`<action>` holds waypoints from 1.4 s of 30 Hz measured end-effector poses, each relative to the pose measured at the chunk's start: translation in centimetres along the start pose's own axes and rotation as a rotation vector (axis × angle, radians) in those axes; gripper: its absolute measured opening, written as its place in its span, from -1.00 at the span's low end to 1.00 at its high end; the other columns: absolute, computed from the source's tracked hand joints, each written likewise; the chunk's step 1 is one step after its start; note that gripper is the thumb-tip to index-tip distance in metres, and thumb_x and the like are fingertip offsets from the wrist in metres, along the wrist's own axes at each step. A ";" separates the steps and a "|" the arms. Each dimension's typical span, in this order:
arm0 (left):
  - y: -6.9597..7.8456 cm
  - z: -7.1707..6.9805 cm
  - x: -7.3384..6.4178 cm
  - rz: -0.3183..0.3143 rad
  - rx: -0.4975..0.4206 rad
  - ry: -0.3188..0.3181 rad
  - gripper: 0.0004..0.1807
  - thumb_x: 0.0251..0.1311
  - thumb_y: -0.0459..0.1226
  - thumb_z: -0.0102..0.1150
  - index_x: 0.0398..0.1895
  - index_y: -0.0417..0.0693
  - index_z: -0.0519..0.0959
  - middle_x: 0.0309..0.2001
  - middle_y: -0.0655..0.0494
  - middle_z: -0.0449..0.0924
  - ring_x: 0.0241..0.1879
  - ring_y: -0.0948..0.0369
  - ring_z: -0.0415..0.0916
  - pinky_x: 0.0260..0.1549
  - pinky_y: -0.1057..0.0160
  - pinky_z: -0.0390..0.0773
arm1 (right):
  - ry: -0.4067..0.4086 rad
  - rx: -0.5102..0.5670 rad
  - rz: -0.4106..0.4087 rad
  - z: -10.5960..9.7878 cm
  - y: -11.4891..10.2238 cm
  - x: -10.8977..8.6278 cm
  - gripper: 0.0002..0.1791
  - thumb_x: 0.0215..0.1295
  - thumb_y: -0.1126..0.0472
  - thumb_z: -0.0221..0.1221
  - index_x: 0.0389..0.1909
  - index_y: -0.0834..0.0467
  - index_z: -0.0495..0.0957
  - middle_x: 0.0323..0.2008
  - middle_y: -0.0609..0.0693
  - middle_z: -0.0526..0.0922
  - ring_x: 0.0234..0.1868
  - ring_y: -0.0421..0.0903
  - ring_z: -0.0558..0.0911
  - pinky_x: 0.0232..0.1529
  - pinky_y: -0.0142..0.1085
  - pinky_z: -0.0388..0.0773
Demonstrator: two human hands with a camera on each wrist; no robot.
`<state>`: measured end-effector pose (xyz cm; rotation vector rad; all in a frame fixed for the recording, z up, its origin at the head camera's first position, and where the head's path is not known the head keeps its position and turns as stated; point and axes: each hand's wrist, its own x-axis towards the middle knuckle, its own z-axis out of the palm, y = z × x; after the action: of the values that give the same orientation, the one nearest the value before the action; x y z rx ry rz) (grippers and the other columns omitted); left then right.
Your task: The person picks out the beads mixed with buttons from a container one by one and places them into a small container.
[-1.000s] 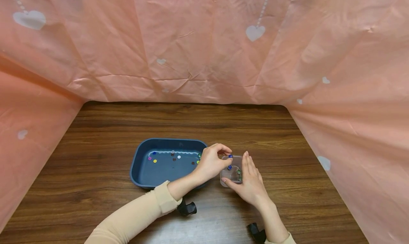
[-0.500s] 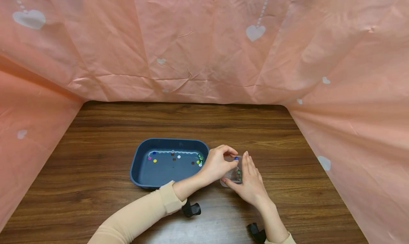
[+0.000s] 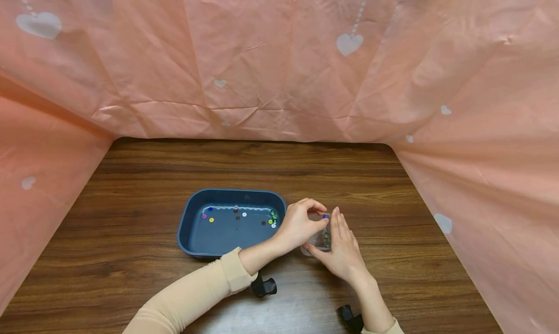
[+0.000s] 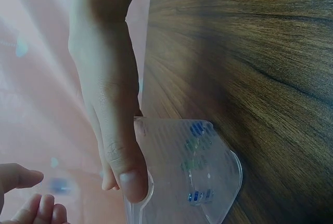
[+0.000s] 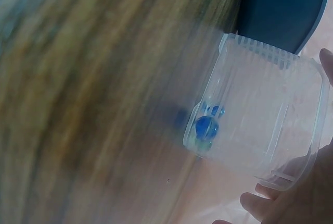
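My left hand (image 3: 298,225) hovers over a small clear plastic box (image 3: 313,250). Its thumb and fingers stand apart. A blurred blue marble (image 4: 59,185) shows in mid-air just off those fingertips in the left wrist view. My right hand (image 3: 345,254) holds the box, with its thumb at the near rim and its long fingers stretched along the right side. Inside the box lie green marbles (image 3: 327,242) and a blue marble (image 5: 207,127), seen through the wall in the right wrist view. Part of the box is hidden behind the left hand.
A dark blue tub (image 3: 231,252) stands left of the box, with small coloured discs (image 3: 211,220) and green marbles (image 3: 274,215) in it. Black wrist mounts (image 3: 264,287) sit below the forearms. A pink curtain (image 3: 262,57) encloses the wooden table (image 3: 153,164).
My left hand has shifted right over the box, and its fingers have parted from the blue marble they pinched. The right hand and the tub have stayed in place.
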<state>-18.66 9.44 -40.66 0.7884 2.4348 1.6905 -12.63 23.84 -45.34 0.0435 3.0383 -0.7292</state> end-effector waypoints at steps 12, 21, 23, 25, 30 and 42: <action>-0.3 -0.1 -0.1 0.004 0.012 0.007 -0.77 0.01 -0.25 0.28 -0.24 -0.12 0.60 -0.29 0.12 0.57 -0.23 0.20 0.55 -0.30 0.43 0.49 | 0.004 0.001 0.007 0.0 -0.2 0.1 0.30 -0.09 -0.52 0.02 0.40 0.24 -0.36 0.43 0.19 -0.26 0.42 0.14 -0.17 0.24 0.22 -0.04; 0.1 -0.4 -0.3 -0.017 0.000 0.005 -0.79 0.01 -0.25 0.28 -0.24 -0.06 0.60 -0.26 0.12 0.58 -0.21 0.18 0.57 -0.31 0.44 0.50 | -0.003 0.007 0.012 0.0 -0.1 0.1 0.31 -0.09 -0.52 0.02 0.40 0.21 -0.39 0.43 0.16 -0.29 0.43 0.11 -0.19 0.26 0.21 -0.07; 0.2 -0.5 -0.3 -0.019 -0.009 0.011 -0.79 0.00 -0.26 0.28 -0.25 -0.07 0.60 -0.25 0.10 0.59 -0.20 0.15 0.58 -0.31 0.43 0.50 | 0.000 0.005 0.010 0.1 -0.1 0.1 0.31 -0.09 -0.53 0.01 0.40 0.22 -0.39 0.44 0.16 -0.28 0.43 0.11 -0.19 0.26 0.20 -0.07; 0.2 -0.6 -0.3 -0.021 -0.010 0.016 -0.79 0.00 -0.26 0.28 -0.25 -0.06 0.60 -0.26 0.10 0.59 -0.20 0.14 0.58 -0.32 0.43 0.50 | -0.003 0.004 0.011 0.1 -0.1 0.1 0.31 -0.09 -0.54 0.00 0.40 0.21 -0.39 0.44 0.15 -0.28 0.43 0.10 -0.19 0.26 0.19 -0.07; 0.1 -0.7 -0.3 -0.017 -0.009 0.029 -0.79 0.00 -0.26 0.29 -0.26 -0.09 0.60 -0.27 0.10 0.59 -0.21 0.13 0.58 -0.32 0.42 0.50 | -0.005 0.003 0.011 0.1 -0.1 0.2 0.31 -0.09 -0.54 -0.01 0.40 0.21 -0.39 0.44 0.16 -0.28 0.43 0.11 -0.19 0.26 0.20 -0.07; -0.1 -1.0 -0.2 -0.001 0.014 0.059 -0.78 -0.02 -0.31 0.27 -0.25 -0.14 0.60 -0.29 0.10 0.61 -0.22 0.19 0.59 -0.25 0.38 0.52 | 0.013 -0.007 0.013 0.1 -0.1 0.2 0.31 -0.10 -0.54 0.01 0.41 0.23 -0.35 0.43 0.19 -0.24 0.42 0.14 -0.15 0.24 0.22 -0.02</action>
<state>-18.84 8.46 -40.41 0.7498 2.4874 1.7223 -12.81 23.74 -45.38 0.0677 3.0498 -0.7196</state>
